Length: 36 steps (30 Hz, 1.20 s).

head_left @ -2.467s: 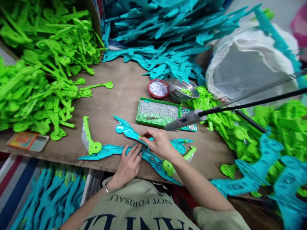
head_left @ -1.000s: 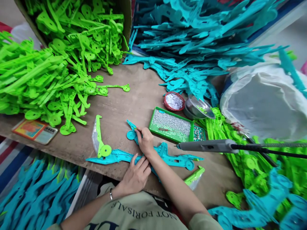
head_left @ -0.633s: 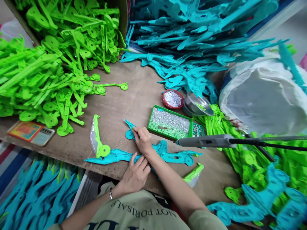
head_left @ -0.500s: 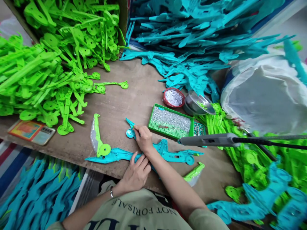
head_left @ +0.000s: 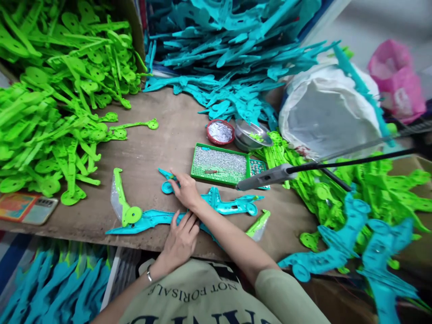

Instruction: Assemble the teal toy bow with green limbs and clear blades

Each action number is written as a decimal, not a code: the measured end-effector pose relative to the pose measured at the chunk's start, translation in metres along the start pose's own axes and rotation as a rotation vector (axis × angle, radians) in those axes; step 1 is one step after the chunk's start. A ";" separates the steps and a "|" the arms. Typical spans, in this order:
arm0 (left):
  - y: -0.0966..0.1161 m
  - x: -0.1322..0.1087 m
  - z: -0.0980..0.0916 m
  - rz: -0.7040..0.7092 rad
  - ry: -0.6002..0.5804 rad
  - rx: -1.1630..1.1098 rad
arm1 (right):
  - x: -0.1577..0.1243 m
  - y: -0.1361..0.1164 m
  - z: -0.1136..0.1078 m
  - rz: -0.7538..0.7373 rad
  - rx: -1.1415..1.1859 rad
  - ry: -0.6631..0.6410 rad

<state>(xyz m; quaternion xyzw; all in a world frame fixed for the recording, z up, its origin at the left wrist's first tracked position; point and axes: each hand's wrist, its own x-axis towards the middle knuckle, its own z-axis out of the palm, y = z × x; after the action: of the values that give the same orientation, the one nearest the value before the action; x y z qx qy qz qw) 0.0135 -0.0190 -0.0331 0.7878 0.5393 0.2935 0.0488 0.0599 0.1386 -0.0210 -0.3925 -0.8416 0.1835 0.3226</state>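
Observation:
A long blue plastic part (head_left: 222, 208) with a winged outline lies across the table in front of me. My right hand (head_left: 186, 191) crosses over the left and pinches a small green piece (head_left: 172, 177) at the part's upper tip, beside a round blue disc. Below it, my left hand (head_left: 180, 238) lies on the blue part with the fingers stretched and the thumb apart. A green arm with a clear blade (head_left: 134, 214) rests on the part's left end. Another green piece with a clear blade (head_left: 259, 226) lies at the lower right, partly behind my forearm.
A green tray (head_left: 219, 163) of small metal bits, a red basket (head_left: 220, 131) and a metal bowl (head_left: 251, 135) stand behind. Green parts (head_left: 43, 130) heap up at left, blue parts (head_left: 232, 54) at the back. A grey tool (head_left: 266, 177) hangs at right; a phone (head_left: 43, 211) lies left.
The view has shifted, so the table things appear further left. My right thumb and index finger sit slightly further apart at the blue tip, where green now shows. My left hand stays on the part.

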 end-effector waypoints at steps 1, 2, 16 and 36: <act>0.000 0.000 0.000 0.000 0.002 0.000 | -0.003 -0.003 -0.007 -0.013 0.008 0.015; 0.000 0.000 -0.001 0.001 0.001 0.000 | -0.007 -0.006 -0.016 -0.034 0.014 0.033; -0.009 0.020 -0.030 0.191 -0.350 0.040 | -0.134 0.064 -0.213 0.241 -0.351 0.273; -0.011 0.017 -0.024 0.218 -0.325 0.084 | -0.155 0.096 -0.201 0.293 -0.310 -0.042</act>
<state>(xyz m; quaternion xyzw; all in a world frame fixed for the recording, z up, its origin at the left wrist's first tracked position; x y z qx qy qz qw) -0.0038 -0.0048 -0.0105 0.8799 0.4475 0.1435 0.0704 0.3248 0.0894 0.0084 -0.5515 -0.8003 0.1050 0.2108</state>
